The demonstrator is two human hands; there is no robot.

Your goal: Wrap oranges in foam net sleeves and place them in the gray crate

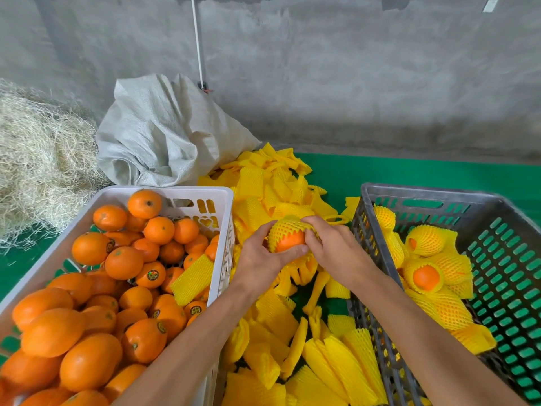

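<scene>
Both hands, left hand (257, 259) and right hand (336, 244), grip the half-sleeved orange (289, 243) just left of the gray crate (377, 259); the sleeve (285, 228) looks soft and stretchy, best pulled by its rim.

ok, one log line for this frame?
step: sleeving | left hand holds orange | right hand pulls foam net sleeve on | gray crate: not placed

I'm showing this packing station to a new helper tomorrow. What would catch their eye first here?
Probably the two hands at the centre, left hand and right hand, pulling a yellow foam net sleeve over an orange. To the left, a white crate heaped with bare oranges; to the right, the gray crate holding a few wrapped ones. Loose sleeves carpet the green surface between.
</scene>
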